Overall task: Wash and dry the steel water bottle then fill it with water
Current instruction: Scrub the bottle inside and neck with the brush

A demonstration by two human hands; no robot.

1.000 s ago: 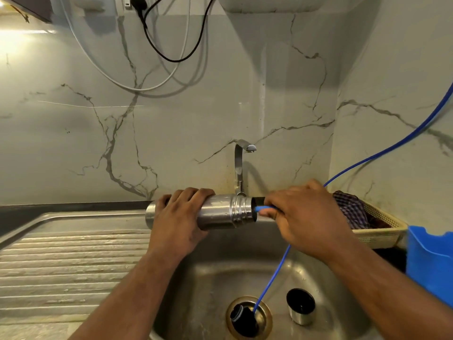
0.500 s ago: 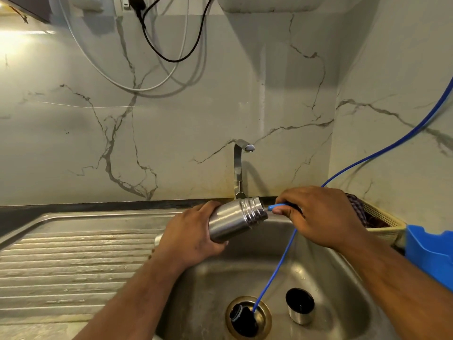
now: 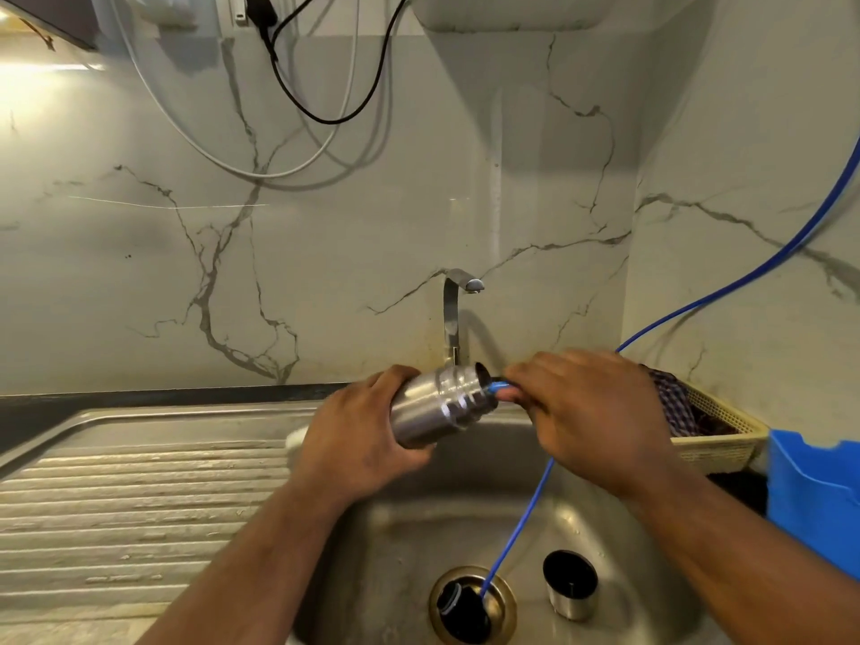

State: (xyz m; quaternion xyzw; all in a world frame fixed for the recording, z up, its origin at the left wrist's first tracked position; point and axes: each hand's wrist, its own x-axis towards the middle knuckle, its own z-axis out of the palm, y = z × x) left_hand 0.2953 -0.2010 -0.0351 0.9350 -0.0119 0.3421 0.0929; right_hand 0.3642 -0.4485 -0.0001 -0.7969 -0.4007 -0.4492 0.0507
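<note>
While the left hand [image 3: 358,449] grips the tilted bottle [image 3: 442,407] above the sink [image 3: 605,528], the right hand [image 3: 591,412] pinches the blue hose [image 3: 516,533] at its mouth.

Cup [image 3: 570,585] in sink [image 3: 651,574], right of drain [image 3: 472,602]

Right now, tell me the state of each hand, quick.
Left hand: closed round the steel bottle, holding it tilted.
Right hand: closed, pinching the blue tube at the bottle's mouth.
</note>
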